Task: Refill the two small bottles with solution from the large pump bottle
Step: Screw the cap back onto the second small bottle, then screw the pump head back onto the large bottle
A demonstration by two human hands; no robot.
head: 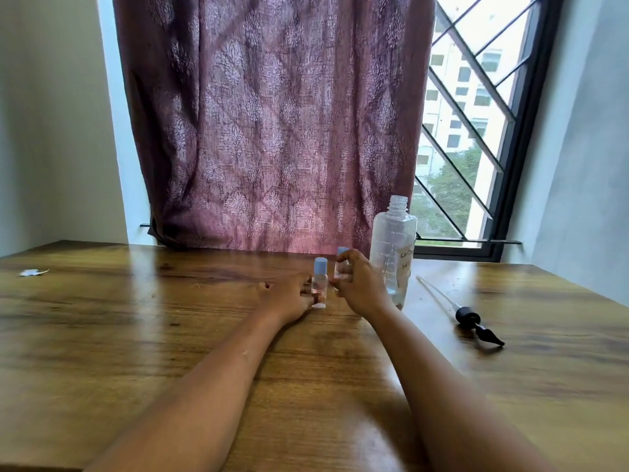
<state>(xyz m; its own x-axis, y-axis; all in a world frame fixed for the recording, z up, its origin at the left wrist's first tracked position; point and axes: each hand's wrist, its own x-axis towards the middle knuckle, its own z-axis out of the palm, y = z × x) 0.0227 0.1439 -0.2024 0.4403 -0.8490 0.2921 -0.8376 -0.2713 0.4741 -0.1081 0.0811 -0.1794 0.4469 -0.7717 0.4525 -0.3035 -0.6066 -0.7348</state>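
Note:
Two small clear bottles with pale blue caps stand side by side on the wooden table [136, 335]. My left hand [286, 298] holds the left small bottle [320, 277] low on its body. My right hand [357, 284] grips the right small bottle [341, 257], whose body is mostly hidden by my fingers. Just to the right stands the large clear bottle [393, 247], upright, with an open neck, a handwritten label and a little liquid at the bottom. Its black pump head with a long dip tube [466, 315] lies flat on the table further right.
A patterned maroon curtain [272, 131] hangs behind the table's far edge. A barred window [476, 114] is at the back right. A small scrap of white paper [32, 272] lies at the far left of the table.

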